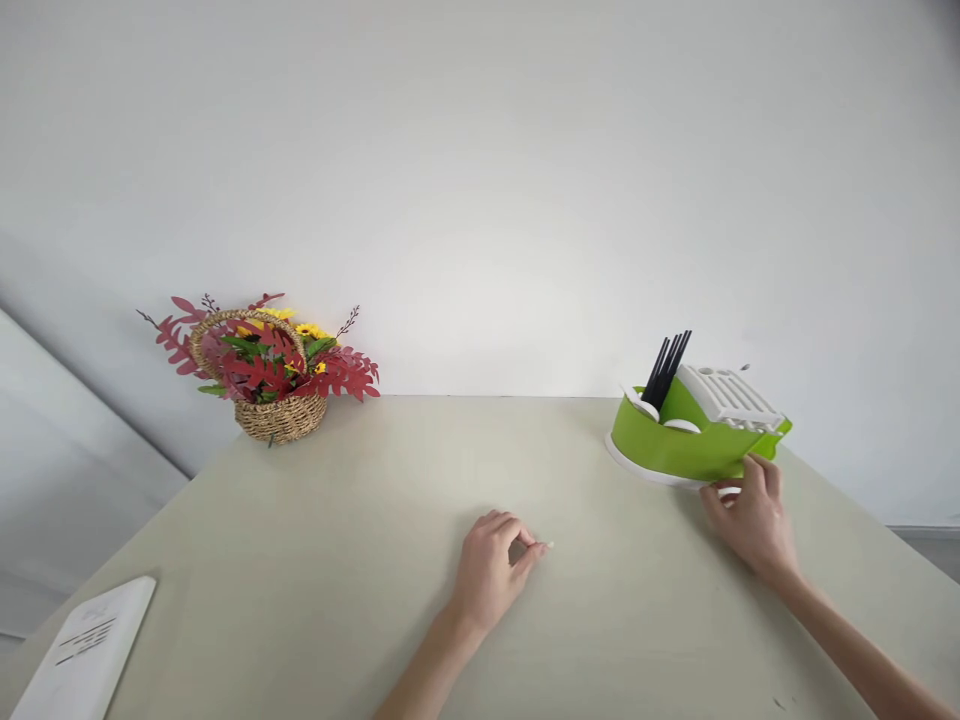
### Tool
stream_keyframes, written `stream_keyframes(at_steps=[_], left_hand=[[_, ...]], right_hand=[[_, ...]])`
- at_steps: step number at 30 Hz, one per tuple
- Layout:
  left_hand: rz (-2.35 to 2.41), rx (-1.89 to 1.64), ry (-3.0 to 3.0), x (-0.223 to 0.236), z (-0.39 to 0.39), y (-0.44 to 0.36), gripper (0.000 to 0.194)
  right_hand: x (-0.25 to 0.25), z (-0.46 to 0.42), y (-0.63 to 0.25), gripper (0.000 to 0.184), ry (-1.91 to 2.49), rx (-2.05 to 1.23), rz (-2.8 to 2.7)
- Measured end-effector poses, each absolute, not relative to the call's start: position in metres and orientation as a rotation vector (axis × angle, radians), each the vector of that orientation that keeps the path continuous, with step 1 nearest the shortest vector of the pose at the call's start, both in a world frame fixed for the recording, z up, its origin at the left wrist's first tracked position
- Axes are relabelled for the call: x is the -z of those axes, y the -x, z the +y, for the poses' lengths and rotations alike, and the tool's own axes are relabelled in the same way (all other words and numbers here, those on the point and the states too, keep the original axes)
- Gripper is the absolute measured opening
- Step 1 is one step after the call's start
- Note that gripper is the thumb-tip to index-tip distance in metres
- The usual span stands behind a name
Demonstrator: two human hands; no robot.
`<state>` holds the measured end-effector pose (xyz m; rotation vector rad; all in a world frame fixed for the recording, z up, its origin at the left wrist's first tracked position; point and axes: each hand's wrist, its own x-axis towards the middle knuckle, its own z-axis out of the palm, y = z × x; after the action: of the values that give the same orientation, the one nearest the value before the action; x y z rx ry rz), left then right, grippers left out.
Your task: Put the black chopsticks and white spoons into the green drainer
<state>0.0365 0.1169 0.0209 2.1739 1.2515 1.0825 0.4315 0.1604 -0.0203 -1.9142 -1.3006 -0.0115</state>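
My left hand rests low over the middle of the table, thumb and index finger pinched together. A tiny pale object pokes out at their tips, too small to name. On the right stands a green utensil holder with a white slotted rack and a white base. Several black chopsticks lean upright in its left compartment. My right hand is closed at the holder's near right corner, fingers curled against the lower edge. The hand itself covers part of that grip.
A wicker basket with red leaves and yellow flowers sits at the table's back left. A flat white object with dark slots lies at the left edge. Behind the beige table rises a plain white wall.
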Motion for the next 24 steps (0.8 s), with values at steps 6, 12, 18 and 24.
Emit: stream_keyframes(at_steps=[6,12,18,24], left_hand=[[1.260,-1.094,-2.154,-0.019,0.118,-0.036,0.023],[1.259,-1.080,-2.154,-0.020,0.119,-0.036,0.029],[1.219,-1.036,-2.170,-0.026,0.119,-0.033,0.027],[1.001,-0.959,-2.445,-0.030,0.108,-0.042,0.018]], right_hand=[[0.022,0.144,-0.393,0.052,1.835,0.095,-1.438],[0.018,0.124,-0.352,0.045,1.746,0.106,-1.533],[0.008,0.104,-0.303,0.038,1.641,0.103,-1.627],[-0.007,0.081,-0.250,0.041,1.472,0.024,-1.697]])
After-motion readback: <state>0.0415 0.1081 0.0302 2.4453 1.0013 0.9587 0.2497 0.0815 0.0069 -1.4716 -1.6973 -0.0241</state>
